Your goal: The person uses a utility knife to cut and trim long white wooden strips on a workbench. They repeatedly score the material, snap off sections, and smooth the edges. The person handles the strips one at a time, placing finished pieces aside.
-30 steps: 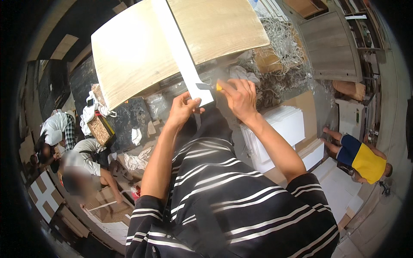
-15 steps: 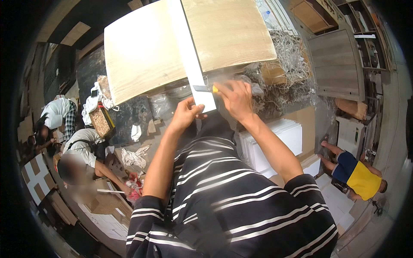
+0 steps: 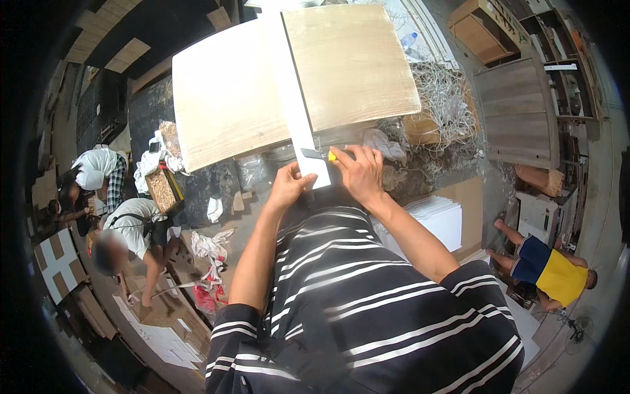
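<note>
White strip sits lower in view than one second ago, lying over board, near end jutting toward you. Your left hand clamped on that end; your right hand closed round yellow handle of tool, its grey blade lying across strip.

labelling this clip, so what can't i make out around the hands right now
Head view: most of the yellow handle, hidden by the right hand gripping it.
Head view: some fingertips of the left hand, hidden by the white strip.
Head view: the strip's far end, lost in glare near the top edge.
</note>
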`<state>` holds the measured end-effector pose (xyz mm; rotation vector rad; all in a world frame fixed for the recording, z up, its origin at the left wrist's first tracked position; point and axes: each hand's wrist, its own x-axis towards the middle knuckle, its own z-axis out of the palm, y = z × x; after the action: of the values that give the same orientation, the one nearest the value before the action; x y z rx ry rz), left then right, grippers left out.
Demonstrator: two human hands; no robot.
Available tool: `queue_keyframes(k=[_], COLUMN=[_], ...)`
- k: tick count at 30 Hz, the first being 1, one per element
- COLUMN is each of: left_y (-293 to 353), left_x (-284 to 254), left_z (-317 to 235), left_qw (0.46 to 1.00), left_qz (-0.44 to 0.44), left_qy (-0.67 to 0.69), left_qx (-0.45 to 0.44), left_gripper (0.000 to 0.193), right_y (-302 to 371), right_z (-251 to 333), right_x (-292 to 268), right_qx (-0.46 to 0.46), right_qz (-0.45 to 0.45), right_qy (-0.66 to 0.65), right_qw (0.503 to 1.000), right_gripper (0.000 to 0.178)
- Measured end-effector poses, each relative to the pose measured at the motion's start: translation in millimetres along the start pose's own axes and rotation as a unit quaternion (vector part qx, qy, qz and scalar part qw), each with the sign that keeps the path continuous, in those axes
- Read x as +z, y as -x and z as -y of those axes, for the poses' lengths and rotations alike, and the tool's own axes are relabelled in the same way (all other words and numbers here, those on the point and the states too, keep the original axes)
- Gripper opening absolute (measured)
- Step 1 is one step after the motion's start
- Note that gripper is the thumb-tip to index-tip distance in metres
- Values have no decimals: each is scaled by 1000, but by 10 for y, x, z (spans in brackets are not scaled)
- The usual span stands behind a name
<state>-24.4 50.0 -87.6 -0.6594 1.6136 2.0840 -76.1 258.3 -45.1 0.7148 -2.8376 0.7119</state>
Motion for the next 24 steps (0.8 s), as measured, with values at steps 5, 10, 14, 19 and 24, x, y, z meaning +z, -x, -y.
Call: queue_keyframes(k=[5,10,14,19,24], left_y=[-55,-101,-114,-99,-57], left_x=[-75,-83,-91,-86,-83], left_z=[-4,-53,-62,-94,-147], left_qw=[997,998,996,997,996], left_qz=[43,42,50,59,54], left_qy=[-60,-48,-77,-51,-65], left_qx=[-5,1,-1,6,-3], left_gripper=[33,31,31,28,28], right_y=[-56,-184,-338,-765,-1164], right_z=[55,117,149,113,25], right_x=[115,242,306,469,594], right_qx=[7,12,34,47,58], right_qz=[-26,-61,-69,-91,-75], right_qy=[11,15,34,35,29], right_qw=[1000,998,996,994,995], right_gripper=[31,31,29,25,26])
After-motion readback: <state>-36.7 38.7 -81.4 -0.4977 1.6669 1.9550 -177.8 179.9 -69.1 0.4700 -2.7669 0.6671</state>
